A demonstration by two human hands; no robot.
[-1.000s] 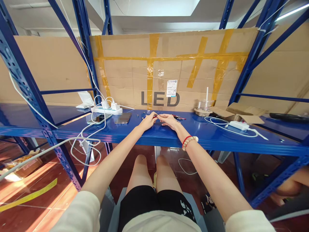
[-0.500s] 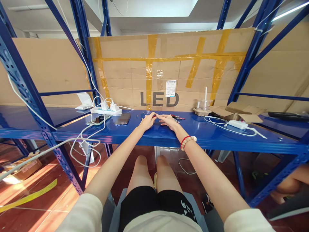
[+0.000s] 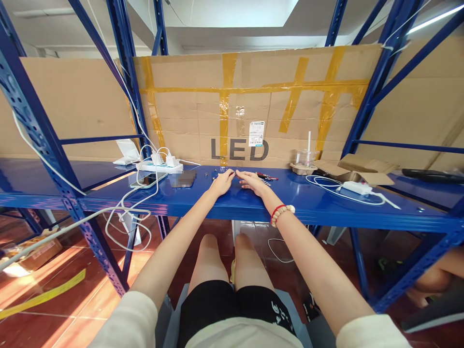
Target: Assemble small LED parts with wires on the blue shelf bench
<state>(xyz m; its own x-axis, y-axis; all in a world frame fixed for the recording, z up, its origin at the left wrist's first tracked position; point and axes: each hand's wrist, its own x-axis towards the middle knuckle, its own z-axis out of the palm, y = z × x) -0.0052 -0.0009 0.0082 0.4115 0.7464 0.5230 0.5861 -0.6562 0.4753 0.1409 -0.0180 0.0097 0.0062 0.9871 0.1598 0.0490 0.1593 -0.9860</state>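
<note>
Over the middle of the blue shelf (image 3: 253,208), my left hand (image 3: 222,183) has its fingers drawn together around something too small to make out. Just to its right is my right hand (image 3: 251,181), its fingers bent and close together near the left fingertips; what they hold, if anything, is hidden. A narrow gap parts the two hands. Red and dark pens or slim tools (image 3: 267,177) lie just beyond the right hand. Small bits (image 3: 206,174) lie to the left of the left hand, near a dark phone (image 3: 184,179).
A power strip (image 3: 163,166) with plugs and a light-edged phone (image 3: 148,180) are at left, with white cables. At right are a plastic cup (image 3: 306,158), a white adapter (image 3: 357,187) with cable, and opened cardboard (image 3: 355,166). A taped cardboard panel (image 3: 195,116) stands behind.
My hands have come slightly apart at the fingertips, which were touching before. The red bit seen between them is no longer visible.
</note>
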